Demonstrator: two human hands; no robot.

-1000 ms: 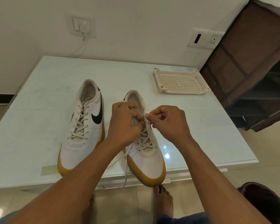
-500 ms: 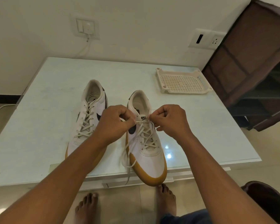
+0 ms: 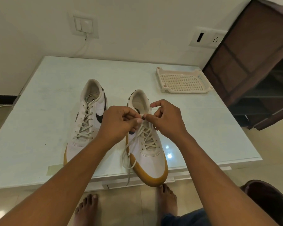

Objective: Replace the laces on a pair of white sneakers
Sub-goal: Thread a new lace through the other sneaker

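Two white sneakers with tan soles stand on the pale table, toes toward me. The left sneaker is laced, its lace ends hidden. Over the tongue of the right sneaker my left hand and my right hand meet, each pinching the cream lace near the top eyelets. A loose length of that lace loops down the shoe's left side and hangs over the table's front edge.
A cream perforated plastic tray lies at the table's back right. A dark brown shelf unit stands to the right of the table. My bare feet are on the tiled floor below the front edge.
The hands drew apart over the right sneaker's tongue, then came back together. The loose lace at the shoe's left side now forms a bigger loop. The view shifted slightly.
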